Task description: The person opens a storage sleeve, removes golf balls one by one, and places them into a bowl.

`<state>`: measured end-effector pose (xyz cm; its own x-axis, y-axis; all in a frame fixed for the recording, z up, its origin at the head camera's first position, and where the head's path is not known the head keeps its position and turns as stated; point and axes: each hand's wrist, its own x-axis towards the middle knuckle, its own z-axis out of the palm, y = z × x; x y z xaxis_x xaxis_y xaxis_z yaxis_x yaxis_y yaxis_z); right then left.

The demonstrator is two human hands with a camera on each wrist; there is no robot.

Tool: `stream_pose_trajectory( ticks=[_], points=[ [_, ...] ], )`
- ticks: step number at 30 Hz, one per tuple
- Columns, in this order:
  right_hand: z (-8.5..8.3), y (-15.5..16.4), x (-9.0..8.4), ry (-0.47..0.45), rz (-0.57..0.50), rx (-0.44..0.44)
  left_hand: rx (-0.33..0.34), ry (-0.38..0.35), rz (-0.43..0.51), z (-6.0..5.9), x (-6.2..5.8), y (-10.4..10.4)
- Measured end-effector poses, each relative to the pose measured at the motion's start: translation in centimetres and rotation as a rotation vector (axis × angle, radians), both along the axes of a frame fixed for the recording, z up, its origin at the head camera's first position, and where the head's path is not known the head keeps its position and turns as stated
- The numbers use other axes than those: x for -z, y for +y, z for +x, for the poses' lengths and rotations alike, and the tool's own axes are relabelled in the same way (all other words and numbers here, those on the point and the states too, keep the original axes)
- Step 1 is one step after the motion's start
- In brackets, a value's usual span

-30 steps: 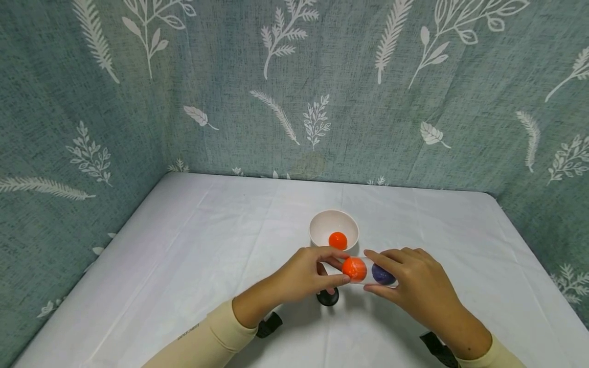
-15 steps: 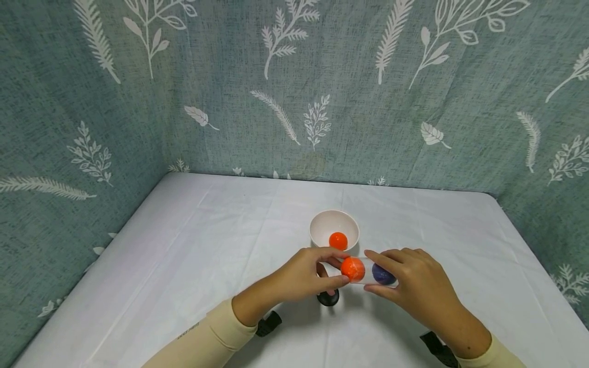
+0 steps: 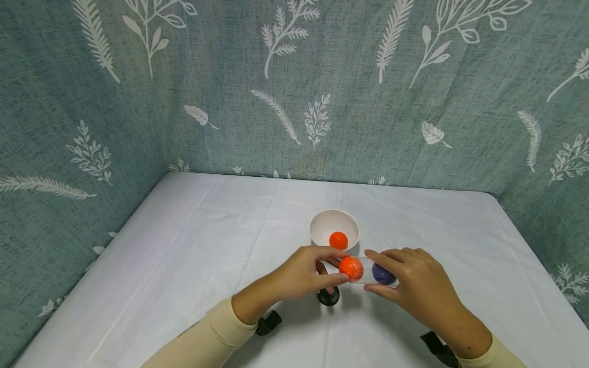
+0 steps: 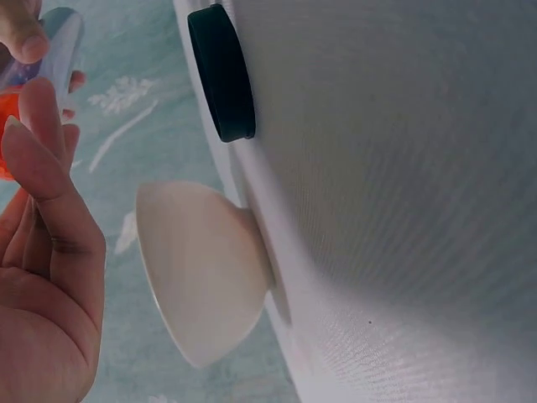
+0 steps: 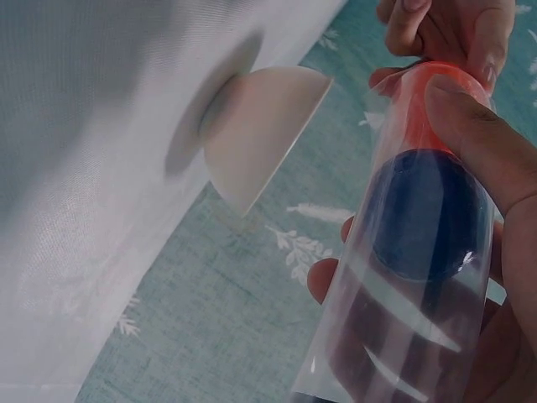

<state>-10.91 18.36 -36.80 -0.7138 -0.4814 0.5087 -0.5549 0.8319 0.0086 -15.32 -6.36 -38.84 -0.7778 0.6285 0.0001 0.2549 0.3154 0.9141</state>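
My right hand (image 3: 409, 281) grips a clear plastic tube (image 3: 367, 272), which lies sideways above the table. Inside it sits a dark blue ball (image 3: 383, 274), also plain in the right wrist view. At the tube's left end is an orange ball (image 3: 351, 269); thumb and fingers of my left hand (image 3: 299, 276) pinch it there. How far the ball sticks out of the tube I cannot tell exactly. Just behind the hands stands a white bowl (image 3: 324, 225) with another orange ball (image 3: 338, 240) in it. Below my left fingers a round black lid (image 3: 328, 296) rests on the table.
A white cloth covers the table (image 3: 221, 230). Green leaf-patterned fabric (image 3: 221, 143) hangs behind it and along the sides. Dark straps (image 3: 269, 323) show near both wrists.
The orange ball between my left fingers has shifted slightly left, away from the blue ball. Both hands stay almost where they were.
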Motion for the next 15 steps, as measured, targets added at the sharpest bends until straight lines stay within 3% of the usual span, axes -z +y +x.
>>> stream_pose_trajectory(
  ticks=[9, 15],
  points=[
    [-0.06, -0.07, -0.03, -0.045, 0.005, 0.030, -0.009, 0.007, 0.005, -0.04, 0.07, -0.04],
    [-0.21, 0.16, 0.10, -0.010, -0.012, 0.008, -0.024, 0.022, -0.002, -0.22, 0.12, -0.19]
  ],
)
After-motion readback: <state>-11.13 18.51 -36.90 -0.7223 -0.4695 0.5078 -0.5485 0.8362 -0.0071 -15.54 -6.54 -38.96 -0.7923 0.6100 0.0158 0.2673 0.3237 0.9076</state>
